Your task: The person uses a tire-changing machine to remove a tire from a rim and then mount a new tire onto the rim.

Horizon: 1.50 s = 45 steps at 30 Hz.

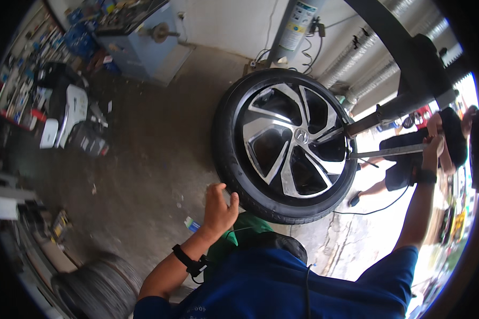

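Observation:
A car wheel with a black tyre (230,159) and a silver and black alloy rim (292,141) sits tilted on a tyre machine in front of me. My left hand (218,204) rests with spread fingers against the tyre's lower left edge. My right hand (435,143) is raised at the right and grips a long metal bar (388,152), whose tip reaches the rim's right edge. A black machine arm (404,101) comes down to the same spot on the rim.
A blue machine (138,42) stands at the back left. Shelves of small goods (16,80) line the left wall. Another tyre (98,284) lies at the lower left. A person in dark clothes (399,165) bends over outside at the right. Ribbed ducts (356,58) run along the back wall.

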Motion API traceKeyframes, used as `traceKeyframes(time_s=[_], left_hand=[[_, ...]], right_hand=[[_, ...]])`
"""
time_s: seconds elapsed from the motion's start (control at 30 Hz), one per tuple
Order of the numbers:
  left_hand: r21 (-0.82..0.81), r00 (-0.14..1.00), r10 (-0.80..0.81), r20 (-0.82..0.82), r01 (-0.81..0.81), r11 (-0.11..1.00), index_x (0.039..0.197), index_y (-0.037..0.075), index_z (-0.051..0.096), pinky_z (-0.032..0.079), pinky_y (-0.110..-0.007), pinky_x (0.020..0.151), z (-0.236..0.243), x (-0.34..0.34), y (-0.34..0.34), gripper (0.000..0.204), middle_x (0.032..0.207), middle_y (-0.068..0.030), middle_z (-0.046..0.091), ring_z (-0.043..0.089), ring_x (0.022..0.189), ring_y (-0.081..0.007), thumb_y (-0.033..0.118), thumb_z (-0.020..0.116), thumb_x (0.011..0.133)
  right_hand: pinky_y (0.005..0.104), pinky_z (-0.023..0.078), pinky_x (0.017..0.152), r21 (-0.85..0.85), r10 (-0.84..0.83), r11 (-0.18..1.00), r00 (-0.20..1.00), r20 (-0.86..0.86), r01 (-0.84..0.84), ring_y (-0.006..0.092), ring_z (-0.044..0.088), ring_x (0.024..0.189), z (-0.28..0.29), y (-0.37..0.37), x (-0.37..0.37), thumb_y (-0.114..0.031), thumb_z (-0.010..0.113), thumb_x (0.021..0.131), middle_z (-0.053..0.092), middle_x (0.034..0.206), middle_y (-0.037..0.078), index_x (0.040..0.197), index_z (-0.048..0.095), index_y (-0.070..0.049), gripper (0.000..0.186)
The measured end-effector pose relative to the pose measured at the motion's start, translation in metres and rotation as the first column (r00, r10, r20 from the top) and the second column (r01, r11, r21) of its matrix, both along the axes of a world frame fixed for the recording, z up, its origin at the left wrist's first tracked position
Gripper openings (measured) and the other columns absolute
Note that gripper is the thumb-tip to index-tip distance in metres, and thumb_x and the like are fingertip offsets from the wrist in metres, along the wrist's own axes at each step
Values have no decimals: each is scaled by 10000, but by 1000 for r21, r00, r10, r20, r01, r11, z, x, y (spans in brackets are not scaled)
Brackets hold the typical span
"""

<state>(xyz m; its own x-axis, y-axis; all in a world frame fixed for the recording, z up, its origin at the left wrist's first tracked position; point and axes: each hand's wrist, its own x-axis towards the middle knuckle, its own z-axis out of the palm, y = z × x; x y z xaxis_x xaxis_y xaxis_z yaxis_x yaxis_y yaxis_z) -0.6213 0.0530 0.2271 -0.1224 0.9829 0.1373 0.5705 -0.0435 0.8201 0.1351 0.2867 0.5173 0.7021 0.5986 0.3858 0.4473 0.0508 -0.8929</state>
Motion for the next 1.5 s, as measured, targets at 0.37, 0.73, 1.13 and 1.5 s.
traceKeyframes(time_s=[0.37,0.73,1.13,1.5], left_hand=[[201,853,-382,-355,468,861,1251,-33,593,462,-491,1052,27,-84,302,361,1298,-250,616,589,1207,-420,174,637,958],[58,358,-724,-590,913,404,1456,101,550,316,-493,1214,7,32,508,451,1551,-121,495,417,1463,-316,211,529,1019],[42,160,-759,-631,984,172,1497,139,529,283,-504,1219,-18,90,541,508,1582,-67,471,369,1495,-300,179,531,991],[-82,-10,-683,-731,994,73,1541,60,458,203,-582,1238,-27,94,546,590,1638,-72,388,271,1542,-361,202,544,975]], right_hand=[[368,520,553,97,-309,943,944,-113,320,167,557,586,-6,-38,-70,-181,407,961,522,703,56,895,559,-47,213],[320,533,842,93,-93,991,992,-88,101,164,592,893,-9,-91,-7,-469,567,994,601,987,23,1174,609,-76,435],[327,500,786,110,-502,861,864,32,496,161,557,809,-9,-92,-108,-395,536,1001,563,898,15,1061,592,-96,310],[338,470,728,278,-596,751,796,-103,599,167,527,719,-13,-88,-144,-307,525,996,529,795,17,930,577,-95,229]])
